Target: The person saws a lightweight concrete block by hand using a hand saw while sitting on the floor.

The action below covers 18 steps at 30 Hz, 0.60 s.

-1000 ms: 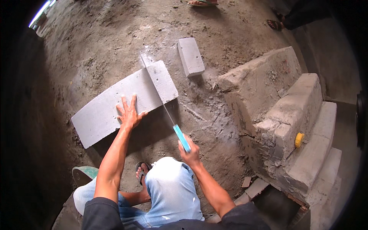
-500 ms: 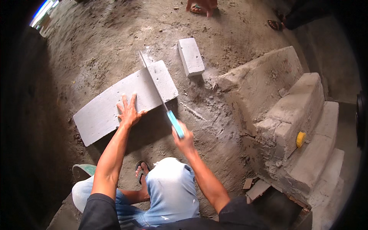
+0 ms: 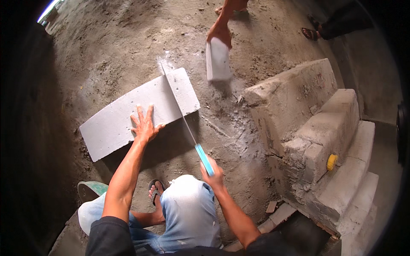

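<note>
A long pale concrete block [image 3: 115, 119] lies slanted on the dirt floor before me. My left hand [image 3: 144, 126] presses flat on its top with the fingers spread. My right hand [image 3: 215, 172] grips the turquoise handle of a hand saw [image 3: 181, 112]. The saw's thin blade crosses the block near its right end, and its tip sticks out past the far edge. How deep the blade sits in the block I cannot tell. Beyond, another person's hand [image 3: 219, 33] holds the far end of a small cut block [image 3: 219, 62].
Rough masonry steps [image 3: 329, 115] rise on the right, with a yellow round object [image 3: 332, 162] on them. Another person's sandalled foot [image 3: 311, 33] shows at the far right. A green-rimmed container [image 3: 92, 190] stands by my left knee. White dust lies around the saw tip.
My right hand has drawn the saw back toward me. The other person's hand has come down and taken hold of the small block. My left hand stays in place.
</note>
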Motion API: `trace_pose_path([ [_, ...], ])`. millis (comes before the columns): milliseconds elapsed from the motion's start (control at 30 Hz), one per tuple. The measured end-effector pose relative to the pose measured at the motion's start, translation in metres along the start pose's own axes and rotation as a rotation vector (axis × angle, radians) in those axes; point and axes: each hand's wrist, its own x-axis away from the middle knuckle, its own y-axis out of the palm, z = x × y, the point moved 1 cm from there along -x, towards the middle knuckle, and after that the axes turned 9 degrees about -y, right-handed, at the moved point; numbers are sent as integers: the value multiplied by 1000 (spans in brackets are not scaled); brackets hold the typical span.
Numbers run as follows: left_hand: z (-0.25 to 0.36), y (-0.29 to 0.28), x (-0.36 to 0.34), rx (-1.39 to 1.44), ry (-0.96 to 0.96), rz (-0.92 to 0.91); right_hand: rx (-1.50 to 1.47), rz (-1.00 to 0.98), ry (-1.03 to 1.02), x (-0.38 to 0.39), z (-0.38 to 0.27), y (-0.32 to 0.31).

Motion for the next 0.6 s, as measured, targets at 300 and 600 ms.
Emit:
trace_pose_path([
  [300, 4, -3, 5, 11, 1, 4, 25, -56, -6, 5, 0, -5],
  [600, 3, -5, -3, 27, 12, 18, -27, -45, 134, 5, -2, -3],
])
